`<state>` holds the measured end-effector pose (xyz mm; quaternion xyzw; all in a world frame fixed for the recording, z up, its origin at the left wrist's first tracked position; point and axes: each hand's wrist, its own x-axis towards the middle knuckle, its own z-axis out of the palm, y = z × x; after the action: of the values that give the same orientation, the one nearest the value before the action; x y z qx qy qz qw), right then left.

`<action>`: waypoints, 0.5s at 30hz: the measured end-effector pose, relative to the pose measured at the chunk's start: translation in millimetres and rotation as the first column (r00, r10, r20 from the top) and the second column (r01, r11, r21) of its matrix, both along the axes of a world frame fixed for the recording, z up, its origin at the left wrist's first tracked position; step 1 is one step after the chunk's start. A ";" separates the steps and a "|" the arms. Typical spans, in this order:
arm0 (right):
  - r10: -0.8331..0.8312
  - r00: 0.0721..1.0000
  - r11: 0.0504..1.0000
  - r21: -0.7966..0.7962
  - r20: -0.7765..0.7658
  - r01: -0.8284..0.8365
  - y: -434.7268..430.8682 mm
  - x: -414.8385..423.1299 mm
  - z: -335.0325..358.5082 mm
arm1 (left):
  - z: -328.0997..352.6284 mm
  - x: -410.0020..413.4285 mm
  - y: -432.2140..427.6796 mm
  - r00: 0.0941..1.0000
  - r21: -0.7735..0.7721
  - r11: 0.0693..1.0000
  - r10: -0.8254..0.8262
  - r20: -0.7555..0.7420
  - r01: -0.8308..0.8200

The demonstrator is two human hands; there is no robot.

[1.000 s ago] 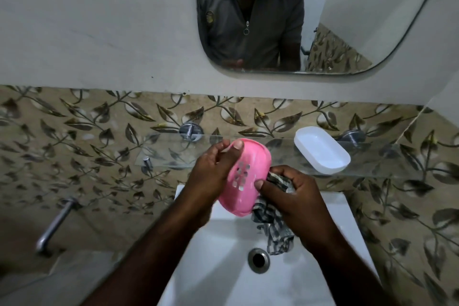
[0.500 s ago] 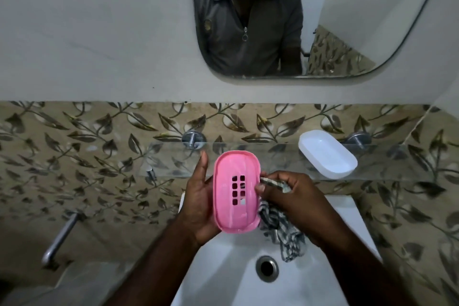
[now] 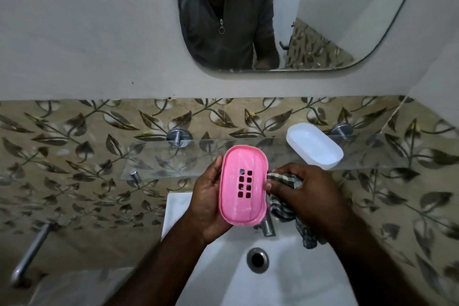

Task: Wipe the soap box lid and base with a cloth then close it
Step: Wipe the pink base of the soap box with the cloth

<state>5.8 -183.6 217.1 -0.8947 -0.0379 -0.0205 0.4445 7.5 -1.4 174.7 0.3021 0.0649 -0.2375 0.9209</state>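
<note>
One pink base point(image 3: 243, 185), one white lid point(image 3: 314, 145), one cloth point(image 3: 288, 208), two hands point(image 3: 208, 202)

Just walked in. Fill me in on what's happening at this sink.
A person stands at a white sink, cleaning a soap box. The left hand holds the pink slotted base up, its hollow side facing the camera. The right hand grips a checked cloth against the base's right edge. The white lid lies apart on the glass shelf, so the box is not yet closed.

Pink base point(image 3: 244, 185), white lid point(image 3: 314, 144), checked cloth point(image 3: 285, 208)
</note>
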 end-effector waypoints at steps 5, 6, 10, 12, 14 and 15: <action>-0.049 0.997 0.998 0.047 -0.056 0.052 -8.4 2.6 5.0 | -7.7 2.8 4.8 1.000 0.029 1.000 -0.001 -0.005 0.001; -0.067 0.997 0.996 0.064 -0.049 0.070 -12.3 3.9 9.2 | -8.2 3.7 6.8 1.000 0.029 0.999 0.012 -0.004 -0.012; -0.110 0.991 0.993 0.053 0.076 0.106 -12.7 2.8 23.4 | -11.5 6.4 8.1 0.999 0.085 0.995 0.050 0.006 -0.050; -0.075 0.987 0.997 -0.011 0.145 0.078 -0.1 1.1 27.5 | -10.9 6.1 2.4 0.999 0.094 0.995 0.040 0.025 -0.043; 0.004 0.980 0.991 -0.131 0.201 0.023 14.6 0.6 27.7 | -8.6 4.0 -5.0 0.998 0.128 0.991 0.039 0.045 -0.044; 0.036 0.975 0.981 -0.192 0.219 0.007 21.8 0.4 26.9 | -7.8 2.0 -7.7 0.998 0.148 0.988 0.036 0.058 -0.044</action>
<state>6.2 -161.8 244.0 -0.9252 -0.0955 -0.1128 0.3494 9.6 -9.1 166.8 0.3751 0.0630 -0.2049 0.9019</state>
